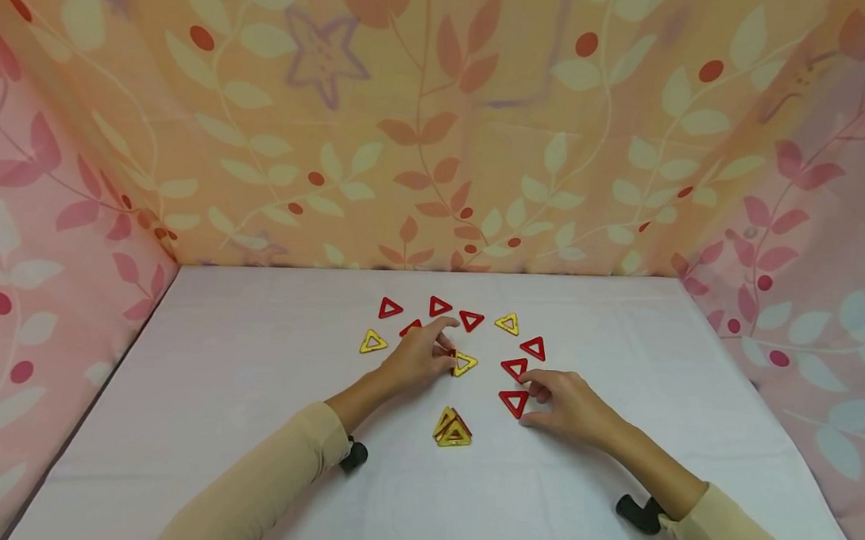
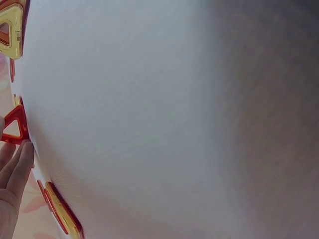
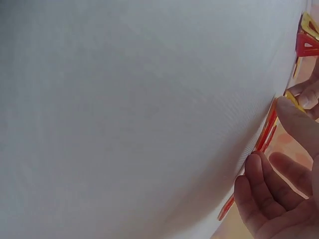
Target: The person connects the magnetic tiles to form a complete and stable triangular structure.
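Observation:
My left hand (image 1: 421, 355) pinches a red triangle tile (image 2: 19, 130) and holds it on edge beside a flat yellow triangle tile (image 1: 464, 364). Between thumb and fingertips of my right hand (image 1: 569, 403) lies another red triangle tile (image 1: 514, 403), flat on the cloth; the right wrist view shows the fingertips at its ends. Just beyond it lies a second red triangle (image 1: 513, 369), close to the index finger. Yellow and red tiles lean together into a small pyramid (image 1: 454, 431) nearer the front. My left hand partly hides one more red triangle (image 1: 410, 328).
Loose flat tiles surround the hands: red triangles (image 1: 391, 308) and a yellow triangle (image 1: 507, 323) at the back, another yellow triangle (image 1: 373, 342) at left, a red triangle (image 1: 533, 348) at right. White cloth (image 1: 208, 357) covers the table; patterned fabric (image 1: 423, 142) encloses it.

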`<state>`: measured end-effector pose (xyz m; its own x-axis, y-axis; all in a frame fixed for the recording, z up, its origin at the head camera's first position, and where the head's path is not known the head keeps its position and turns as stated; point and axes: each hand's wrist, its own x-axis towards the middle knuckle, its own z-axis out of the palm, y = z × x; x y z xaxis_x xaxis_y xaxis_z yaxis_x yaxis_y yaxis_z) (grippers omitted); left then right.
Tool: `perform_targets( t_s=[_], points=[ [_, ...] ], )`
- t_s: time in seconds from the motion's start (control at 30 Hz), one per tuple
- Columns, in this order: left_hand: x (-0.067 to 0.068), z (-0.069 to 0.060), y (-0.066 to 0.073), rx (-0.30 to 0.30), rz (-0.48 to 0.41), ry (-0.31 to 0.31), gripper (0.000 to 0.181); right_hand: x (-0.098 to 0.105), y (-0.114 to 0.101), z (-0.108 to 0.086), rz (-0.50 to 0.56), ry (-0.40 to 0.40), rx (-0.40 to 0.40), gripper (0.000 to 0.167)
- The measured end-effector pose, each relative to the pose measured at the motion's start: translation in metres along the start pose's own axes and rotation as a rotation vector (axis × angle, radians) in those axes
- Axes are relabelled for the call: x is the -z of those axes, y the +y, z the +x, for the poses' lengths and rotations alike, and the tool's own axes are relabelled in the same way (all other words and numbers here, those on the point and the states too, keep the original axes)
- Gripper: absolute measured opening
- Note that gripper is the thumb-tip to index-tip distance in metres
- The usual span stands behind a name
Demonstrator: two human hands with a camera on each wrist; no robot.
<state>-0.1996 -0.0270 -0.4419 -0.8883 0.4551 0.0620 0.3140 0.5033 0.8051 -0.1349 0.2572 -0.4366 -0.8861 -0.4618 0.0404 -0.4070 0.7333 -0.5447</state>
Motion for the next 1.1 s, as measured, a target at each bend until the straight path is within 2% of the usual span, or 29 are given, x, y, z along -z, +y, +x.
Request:
perform_targets(
  t_s=[0.23, 0.5, 0.93, 1.1],
  points=[
    [0.0, -0.001, 0.002, 0.011, -0.006, -0.001, 0.061, -0.001, -0.003, 0.004, -0.043, -0.011, 0.009, 0.044],
    [0.0, -0.001, 0.002, 0.01, -0.006, 0.004, 0.061, -0.003, -0.012, 0.009, -0.109, -0.03, 0.02, 0.053],
    [0.001, -0.001, 0.002, 0.005, 0.002, 0.004, 0.063, -0.008, -0.022, 0.024, -0.174, -0.04, 0.105, 0.049],
    [0.0, -0.001, 0.001, 0.003, 0.0, -0.001, 0.063, -0.01, -0.026, 0.03, -0.178, -0.058, 0.114, 0.049]
  ],
)
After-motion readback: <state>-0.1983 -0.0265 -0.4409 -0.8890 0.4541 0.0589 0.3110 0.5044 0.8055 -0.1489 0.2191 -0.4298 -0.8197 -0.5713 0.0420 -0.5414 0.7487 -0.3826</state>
